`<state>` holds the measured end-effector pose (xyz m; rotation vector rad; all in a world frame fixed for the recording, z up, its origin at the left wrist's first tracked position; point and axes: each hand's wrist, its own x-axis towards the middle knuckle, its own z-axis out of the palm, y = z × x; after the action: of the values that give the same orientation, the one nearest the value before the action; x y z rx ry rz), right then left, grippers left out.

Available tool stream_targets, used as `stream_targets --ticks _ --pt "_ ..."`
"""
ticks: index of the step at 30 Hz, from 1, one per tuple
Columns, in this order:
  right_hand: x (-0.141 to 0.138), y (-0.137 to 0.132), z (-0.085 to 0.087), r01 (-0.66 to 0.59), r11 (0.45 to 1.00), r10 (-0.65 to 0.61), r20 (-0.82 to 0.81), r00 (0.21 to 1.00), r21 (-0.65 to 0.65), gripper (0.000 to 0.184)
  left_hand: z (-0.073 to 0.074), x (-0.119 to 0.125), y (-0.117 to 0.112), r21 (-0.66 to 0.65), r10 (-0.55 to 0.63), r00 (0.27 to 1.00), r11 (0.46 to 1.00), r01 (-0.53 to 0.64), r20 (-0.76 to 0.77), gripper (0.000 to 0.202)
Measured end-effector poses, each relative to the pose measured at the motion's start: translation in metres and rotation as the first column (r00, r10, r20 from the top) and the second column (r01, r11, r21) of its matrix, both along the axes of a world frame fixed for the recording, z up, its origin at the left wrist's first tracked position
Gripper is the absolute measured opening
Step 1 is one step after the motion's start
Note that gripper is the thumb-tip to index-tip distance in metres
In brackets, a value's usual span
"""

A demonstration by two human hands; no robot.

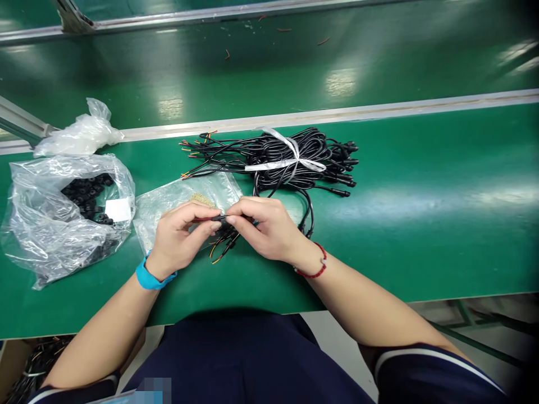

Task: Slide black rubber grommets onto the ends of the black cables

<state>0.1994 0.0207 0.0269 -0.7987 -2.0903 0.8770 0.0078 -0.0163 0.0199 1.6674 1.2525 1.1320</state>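
Observation:
Close together near the middle of the bench, both my hands pinch one thin black cable [223, 217]. My left hand [181, 233] is closed on its left end, where a bit of red wire shows by the fingers. My right hand [269, 227] grips the black cable just to the right, thumb against forefinger. Under and between the hands lie loose cable ends [219, 252] with orange and yellow wire tips. Behind them is a bundle of black cables [290, 157], tied with a white strip. A clear plastic bag [168, 196] holding small brass-coloured pieces [202, 199] lies partly beneath my left hand.
At left sits an open clear bag [46, 207] of small black plastic parts [86, 193], with a white label [118, 210]. Behind it is a knotted bag [84, 132] of whitish contents. A metal rail [379, 114] crosses the green bench [421, 224]; wire scraps [284, 30] lie beyond.

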Motion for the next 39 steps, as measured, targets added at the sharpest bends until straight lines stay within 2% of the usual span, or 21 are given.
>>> stream_targets --ticks 3,7,11,13,16,20,28,34,39 --pt "0.001 0.001 -0.002 -0.025 0.999 0.025 -0.006 1.0 -0.03 0.015 0.0 0.001 0.001 0.067 -0.024 0.997 0.997 0.03 -0.077 0.012" --pt "0.0 0.001 -0.008 -0.054 0.997 0.053 -0.021 0.998 -0.052 0.015 -0.001 0.004 0.003 0.083 -0.021 0.992 0.996 0.031 -0.126 0.01" --pt "-0.004 0.003 -0.012 0.001 0.998 -0.002 -0.023 1.0 -0.058 0.016 -0.004 0.007 0.006 0.084 0.021 0.986 0.996 -0.007 -0.164 0.009" --pt "-0.004 0.005 -0.011 0.005 0.999 -0.006 -0.013 1.0 -0.039 0.014 -0.004 0.006 0.007 0.099 0.039 0.987 0.995 -0.024 -0.158 0.01" --pt "0.0 0.008 -0.006 -0.004 0.998 0.0 0.061 0.998 0.064 0.009 -0.004 0.003 0.008 0.087 0.053 0.994 0.995 -0.044 -0.095 0.013" --pt "0.006 0.01 -0.002 0.042 0.988 -0.054 0.074 0.996 0.146 0.01 -0.005 0.0 0.006 0.061 0.062 0.998 0.996 -0.061 -0.011 0.016" --pt "0.007 0.011 -0.003 -0.042 0.993 0.038 0.04 0.998 0.112 0.013 -0.008 0.002 0.005 0.054 -0.05 0.997 0.997 0.047 0.064 0.02" --pt "0.01 0.011 0.002 -0.081 0.995 0.078 0.058 0.995 0.063 0.015 -0.01 0.003 0.003 0.037 -0.054 0.996 0.998 0.051 0.071 0.021" --pt "0.008 0.01 0.0 -0.103 0.994 0.099 0.095 0.991 0.038 0.016 -0.008 0.006 0.008 0.131 -0.08 0.996 0.988 0.084 -0.036 0.019"
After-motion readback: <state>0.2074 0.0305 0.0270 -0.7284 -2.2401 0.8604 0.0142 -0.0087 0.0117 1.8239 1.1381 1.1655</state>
